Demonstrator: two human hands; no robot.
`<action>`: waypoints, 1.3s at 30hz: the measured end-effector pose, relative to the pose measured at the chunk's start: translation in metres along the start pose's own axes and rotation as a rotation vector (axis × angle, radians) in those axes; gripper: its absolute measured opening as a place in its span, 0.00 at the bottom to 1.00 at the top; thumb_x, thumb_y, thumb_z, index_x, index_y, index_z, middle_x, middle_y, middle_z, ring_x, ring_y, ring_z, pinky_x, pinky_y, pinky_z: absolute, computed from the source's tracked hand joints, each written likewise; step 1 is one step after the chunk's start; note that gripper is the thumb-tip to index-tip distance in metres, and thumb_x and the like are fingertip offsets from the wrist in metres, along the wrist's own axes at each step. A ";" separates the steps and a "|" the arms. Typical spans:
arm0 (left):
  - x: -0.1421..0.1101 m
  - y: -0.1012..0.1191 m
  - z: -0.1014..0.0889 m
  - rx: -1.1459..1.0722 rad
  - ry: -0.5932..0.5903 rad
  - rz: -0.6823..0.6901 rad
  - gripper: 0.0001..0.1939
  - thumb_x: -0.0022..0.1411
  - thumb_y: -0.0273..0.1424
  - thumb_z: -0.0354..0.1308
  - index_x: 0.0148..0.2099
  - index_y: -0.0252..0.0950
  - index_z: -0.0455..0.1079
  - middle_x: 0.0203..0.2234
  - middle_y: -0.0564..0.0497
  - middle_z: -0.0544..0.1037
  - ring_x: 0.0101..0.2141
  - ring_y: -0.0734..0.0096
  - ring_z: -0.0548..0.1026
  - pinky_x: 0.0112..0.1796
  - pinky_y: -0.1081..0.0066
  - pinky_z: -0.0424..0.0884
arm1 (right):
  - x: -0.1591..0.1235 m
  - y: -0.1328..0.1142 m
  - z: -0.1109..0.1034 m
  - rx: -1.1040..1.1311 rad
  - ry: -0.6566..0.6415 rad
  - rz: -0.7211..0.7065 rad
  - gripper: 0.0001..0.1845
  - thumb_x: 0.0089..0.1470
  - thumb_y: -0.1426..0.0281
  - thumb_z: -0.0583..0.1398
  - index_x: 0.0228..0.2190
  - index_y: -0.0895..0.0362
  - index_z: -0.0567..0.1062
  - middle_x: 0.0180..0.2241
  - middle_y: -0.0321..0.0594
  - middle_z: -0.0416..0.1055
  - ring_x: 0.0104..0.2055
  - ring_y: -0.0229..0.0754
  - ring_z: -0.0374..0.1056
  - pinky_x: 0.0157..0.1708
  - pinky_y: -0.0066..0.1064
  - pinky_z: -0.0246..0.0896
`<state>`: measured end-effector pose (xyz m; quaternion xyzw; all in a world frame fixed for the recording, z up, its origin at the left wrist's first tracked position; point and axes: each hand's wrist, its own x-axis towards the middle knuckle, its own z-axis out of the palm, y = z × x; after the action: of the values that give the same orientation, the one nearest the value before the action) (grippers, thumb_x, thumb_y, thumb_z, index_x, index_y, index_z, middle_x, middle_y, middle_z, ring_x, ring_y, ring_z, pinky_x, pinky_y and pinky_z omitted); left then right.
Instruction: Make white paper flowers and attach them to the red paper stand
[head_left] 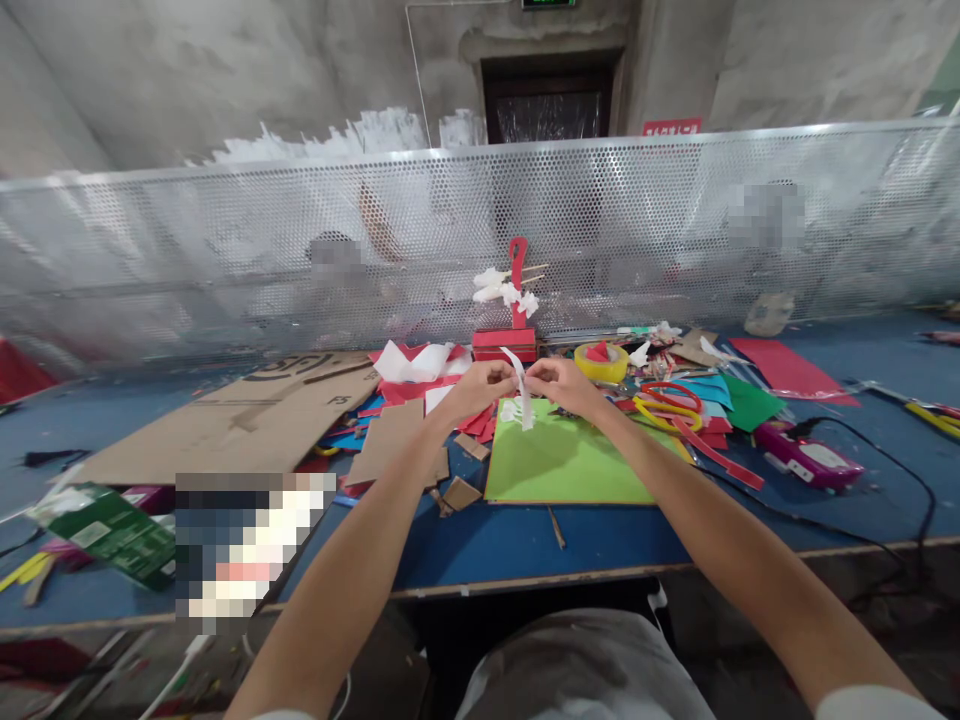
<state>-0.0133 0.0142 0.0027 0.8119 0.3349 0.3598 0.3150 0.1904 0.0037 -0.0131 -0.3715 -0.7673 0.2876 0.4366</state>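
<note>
Both hands meet above a light green board (570, 465) on the table. My left hand (484, 385) pinches a narrow white paper strip (526, 405) from the left, and my right hand (559, 385) pinches it from the right. The strip's top end curls up to the left, while its lower part hangs over the board. Small white paper cutouts (511, 411) lie on the board's far left corner. Behind the hands stands a red stand (517, 285) with white paper pieces and thin sticks attached.
Cardboard sheets (247, 415) cover the left of the blue table (480, 560). Yellow tape (600, 362), yellow-and-red scissors (671, 405) and coloured paper scraps crowd around the board. To the right lies a purple device (810, 455) with a black cord. A perforated metal screen (637, 240) runs behind.
</note>
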 end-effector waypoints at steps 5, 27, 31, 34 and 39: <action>0.000 -0.002 -0.001 -0.010 -0.001 0.033 0.12 0.60 0.37 0.57 0.36 0.32 0.72 0.26 0.51 0.74 0.26 0.75 0.69 0.29 0.74 0.63 | -0.001 0.000 0.000 -0.008 0.002 -0.011 0.18 0.53 0.56 0.60 0.32 0.58 0.77 0.27 0.40 0.73 0.27 0.38 0.66 0.26 0.28 0.61; 0.000 -0.002 0.002 0.059 0.033 0.054 0.14 0.58 0.38 0.59 0.34 0.31 0.73 0.25 0.51 0.75 0.25 0.76 0.69 0.29 0.75 0.65 | 0.000 0.002 0.001 -0.040 0.021 -0.041 0.16 0.50 0.58 0.63 0.30 0.60 0.80 0.29 0.42 0.78 0.30 0.42 0.72 0.31 0.29 0.64; -0.001 -0.001 0.003 0.037 0.037 0.046 0.13 0.58 0.38 0.59 0.33 0.31 0.72 0.25 0.50 0.75 0.26 0.76 0.71 0.29 0.75 0.66 | 0.000 0.002 0.001 -0.050 0.031 -0.066 0.14 0.51 0.61 0.62 0.29 0.59 0.79 0.28 0.41 0.77 0.29 0.41 0.71 0.30 0.29 0.63; 0.000 0.000 0.004 0.024 0.038 0.031 0.11 0.59 0.36 0.58 0.33 0.31 0.71 0.25 0.51 0.75 0.25 0.76 0.70 0.29 0.75 0.66 | 0.000 0.002 0.001 -0.040 0.032 -0.062 0.13 0.51 0.62 0.62 0.29 0.59 0.79 0.28 0.41 0.77 0.29 0.40 0.71 0.29 0.28 0.62; 0.001 -0.001 0.004 0.001 0.029 0.016 0.10 0.59 0.35 0.58 0.33 0.31 0.71 0.25 0.51 0.75 0.26 0.76 0.71 0.30 0.75 0.67 | -0.001 0.000 0.000 -0.035 0.027 -0.037 0.13 0.51 0.62 0.62 0.29 0.59 0.80 0.27 0.41 0.77 0.28 0.40 0.70 0.28 0.28 0.61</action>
<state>-0.0103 0.0144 -0.0003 0.8094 0.3331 0.3739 0.3066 0.1907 0.0030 -0.0135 -0.3686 -0.7731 0.2609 0.4455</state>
